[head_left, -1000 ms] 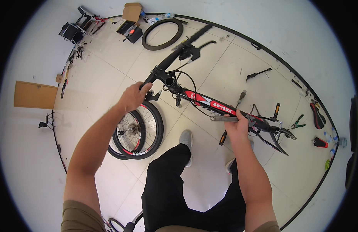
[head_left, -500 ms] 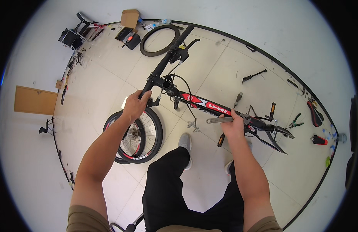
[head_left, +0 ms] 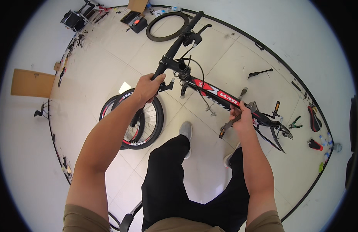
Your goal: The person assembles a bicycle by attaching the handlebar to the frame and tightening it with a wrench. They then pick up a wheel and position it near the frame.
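Observation:
A bicycle frame [head_left: 215, 92], black with red and white panels, slants across the middle without its wheels. My left hand [head_left: 148, 89] is wrapped round the near-left end of its black handlebar [head_left: 172, 50], close to a brake lever. Farther back along the frame, my right hand [head_left: 244, 116] is closed at the top tube. A flat metal wrench [head_left: 231, 123] sticks out of this hand to the lower left, its end near a pedal [head_left: 221, 133]. My palm hides how the wrench is held. Loose cables hang by the head tube.
Two bicycle wheels [head_left: 157, 120] lie overlapping at left. Beyond the handlebar lie a bare tire [head_left: 152, 34] and an open toolbox [head_left: 138, 24]. A screwdriver [head_left: 244, 92], pliers [head_left: 295, 123], a saddle [head_left: 315, 119] and a kickstand [head_left: 260, 73] are on the tiled floor to the right.
The wrench has swung from nearly level to slanting down to the left, and my right hand has turned with it. The view has shifted; my left hand still grips the handlebar.

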A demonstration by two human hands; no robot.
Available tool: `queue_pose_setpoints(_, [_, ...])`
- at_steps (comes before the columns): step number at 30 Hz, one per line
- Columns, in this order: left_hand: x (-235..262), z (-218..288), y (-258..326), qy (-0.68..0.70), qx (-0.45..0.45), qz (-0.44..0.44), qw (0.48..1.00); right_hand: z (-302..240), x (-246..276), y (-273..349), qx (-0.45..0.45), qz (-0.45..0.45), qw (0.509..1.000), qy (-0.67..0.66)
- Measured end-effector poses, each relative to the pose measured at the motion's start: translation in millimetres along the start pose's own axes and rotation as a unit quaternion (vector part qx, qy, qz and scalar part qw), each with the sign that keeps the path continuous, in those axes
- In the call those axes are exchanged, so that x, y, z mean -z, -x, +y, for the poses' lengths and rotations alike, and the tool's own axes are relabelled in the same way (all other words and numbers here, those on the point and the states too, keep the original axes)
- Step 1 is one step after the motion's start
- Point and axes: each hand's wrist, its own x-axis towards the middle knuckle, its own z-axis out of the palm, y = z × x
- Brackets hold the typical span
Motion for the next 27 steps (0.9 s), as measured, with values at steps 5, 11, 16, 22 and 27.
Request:
queue_pose_setpoints(5, [1, -6, -4, 0.007, 0.005, -0.005, 1.0, 3, 11, 7, 0.008, -0.015, 0.997, 0.072])
queue_pose_setpoints(11, [-2, -8, -6, -0.006, -0.025, 0.012, 1.0, 39, 45, 83, 0.025, 0.012, 0.989, 0.148])
queue_pose_setpoints(16, [0, -16, -17, -0.064, -0.055, 0.029, 0.996, 114, 92, 144, -0.107, 0.014, 0.992, 0.06])
queue_pose_setpoints(22, [21, -35, -23, 0.05, -0.121, 0.037, 0.991, 160, 95, 178, -0.156, 0.026, 0.987, 0.035])
queue_pose_setpoints(27, [38, -33, -21, 0.033, -0.135, -0.034, 0.99, 134, 77, 166, -0.07, 0.051, 0.996, 0.018])
